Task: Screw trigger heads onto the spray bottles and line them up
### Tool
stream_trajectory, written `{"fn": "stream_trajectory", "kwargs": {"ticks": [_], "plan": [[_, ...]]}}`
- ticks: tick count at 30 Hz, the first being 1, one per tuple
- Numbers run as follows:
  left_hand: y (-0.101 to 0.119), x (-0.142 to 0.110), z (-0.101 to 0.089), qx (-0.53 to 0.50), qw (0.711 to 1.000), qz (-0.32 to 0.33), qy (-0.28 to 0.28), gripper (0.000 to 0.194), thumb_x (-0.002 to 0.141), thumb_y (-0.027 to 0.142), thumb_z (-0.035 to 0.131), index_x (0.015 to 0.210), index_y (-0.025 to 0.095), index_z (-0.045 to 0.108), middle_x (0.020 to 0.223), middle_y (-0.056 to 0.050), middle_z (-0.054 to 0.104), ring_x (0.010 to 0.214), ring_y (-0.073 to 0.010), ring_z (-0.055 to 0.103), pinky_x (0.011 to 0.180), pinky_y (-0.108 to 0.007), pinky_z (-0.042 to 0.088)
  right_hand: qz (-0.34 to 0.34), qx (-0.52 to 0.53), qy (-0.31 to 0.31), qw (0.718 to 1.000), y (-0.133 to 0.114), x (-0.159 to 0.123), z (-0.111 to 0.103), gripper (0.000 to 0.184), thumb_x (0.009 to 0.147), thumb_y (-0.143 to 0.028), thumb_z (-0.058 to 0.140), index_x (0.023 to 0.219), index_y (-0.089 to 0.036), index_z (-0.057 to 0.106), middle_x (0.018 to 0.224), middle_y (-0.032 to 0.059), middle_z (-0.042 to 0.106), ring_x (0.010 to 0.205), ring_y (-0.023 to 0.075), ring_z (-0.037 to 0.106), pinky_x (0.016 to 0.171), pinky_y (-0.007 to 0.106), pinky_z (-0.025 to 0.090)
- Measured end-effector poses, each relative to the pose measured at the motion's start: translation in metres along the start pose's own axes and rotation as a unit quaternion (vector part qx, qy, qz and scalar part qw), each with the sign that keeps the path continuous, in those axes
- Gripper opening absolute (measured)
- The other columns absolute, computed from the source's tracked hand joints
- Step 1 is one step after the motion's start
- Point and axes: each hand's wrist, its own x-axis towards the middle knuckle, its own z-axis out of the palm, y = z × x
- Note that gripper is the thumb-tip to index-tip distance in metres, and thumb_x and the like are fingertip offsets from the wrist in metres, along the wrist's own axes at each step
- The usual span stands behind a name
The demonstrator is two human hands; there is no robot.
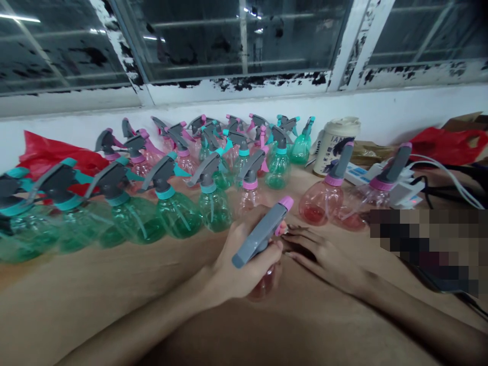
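Note:
In front of me my left hand (232, 273) is wrapped round the neck of a clear pink spray bottle (262, 287). The bottle's grey spray head (263, 231), with a pink nozzle tip, points away to the upper right. Much of the bottle's body is hidden behind my fingers. My right hand (318, 251) rests low over the table just right of the bottle, fingers stretched out towards the pink trigger. Whether its fingertips touch the trigger I cannot tell. Just beyond the left hand stands another pink spray bottle (249, 197).
Green spray bottles (177, 213) line the left, with several more pink and green ones behind. Two pink bottles (320, 203) stand at right, near a paper cup (333, 147), a power strip (406, 193) and cables. Red plastic bags (61, 155) lie at both sides. A windowed wall closes the back.

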Motion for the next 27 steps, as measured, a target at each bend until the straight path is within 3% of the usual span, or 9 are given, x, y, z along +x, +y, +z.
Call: {"fn": "stream_trajectory", "kwargs": {"ticks": [7, 11, 16, 24, 27], "plan": [[0.004, 0.003, -0.003, -0.008, 0.999, 0.019, -0.028, 0.010, 0.074, 0.011, 0.050, 0.078, 0.019, 0.054, 0.076, 0.000, 0.058, 0.071, -0.0140, 0.058, 0.066, -0.026, 0.047, 0.001, -0.008, 0.000, 1.000, -0.002, -0.001, -0.003, 0.035, 0.090, -0.033, 0.046, 0.122, -0.020, 0.051, 0.127, 0.0081, 0.054, 0.122, 0.0211, 0.045, 0.101, 0.044, 0.040], [0.005, 0.004, -0.004, 0.000, 0.999, 0.049, 0.008, 0.019, 0.068, 0.007, 0.050, 0.081, 0.020, 0.055, 0.067, 0.005, 0.054, 0.056, -0.0108, 0.051, 0.055, -0.024, 0.043, -0.001, -0.014, 0.000, 1.000, -0.002, -0.001, -0.003, 0.036, 0.089, -0.032, 0.046, 0.123, -0.019, 0.050, 0.126, 0.0090, 0.055, 0.121, 0.0210, 0.046, 0.101, 0.043, 0.040], [0.008, 0.005, -0.002, 0.007, 0.998, 0.054, 0.023, 0.025, 0.061, 0.003, 0.050, 0.080, 0.021, 0.051, 0.047, 0.011, 0.035, 0.049, -0.0111, 0.045, 0.051, -0.023, 0.039, -0.002, -0.011, 0.006, 1.000, -0.001, 0.000, -0.004, 0.037, 0.089, -0.032, 0.047, 0.123, -0.019, 0.049, 0.126, 0.0095, 0.055, 0.121, 0.0212, 0.046, 0.101, 0.044, 0.039], [0.010, 0.007, -0.001, 0.026, 0.997, 0.061, 0.028, 0.027, 0.061, 0.008, 0.048, 0.083, 0.022, 0.053, 0.050, 0.009, 0.039, 0.056, -0.0144, 0.051, 0.055, -0.026, 0.042, -0.006, -0.002, 0.007, 1.000, 0.000, -0.001, -0.005, 0.041, 0.088, -0.033, 0.048, 0.126, -0.020, 0.047, 0.126, 0.0089, 0.056, 0.121, 0.0224, 0.046, 0.101, 0.046, 0.040], [0.012, 0.006, -0.002, 0.025, 0.998, 0.056, 0.022, 0.017, 0.063, 0.010, 0.050, 0.075, 0.023, 0.052, 0.047, 0.008, 0.036, 0.057, -0.0153, 0.051, 0.058, -0.027, 0.043, -0.005, -0.001, 0.002, 1.000, 0.000, -0.001, -0.005, 0.040, 0.088, -0.033, 0.048, 0.126, -0.020, 0.047, 0.127, 0.0089, 0.055, 0.122, 0.0227, 0.045, 0.101, 0.046, 0.039]]}}
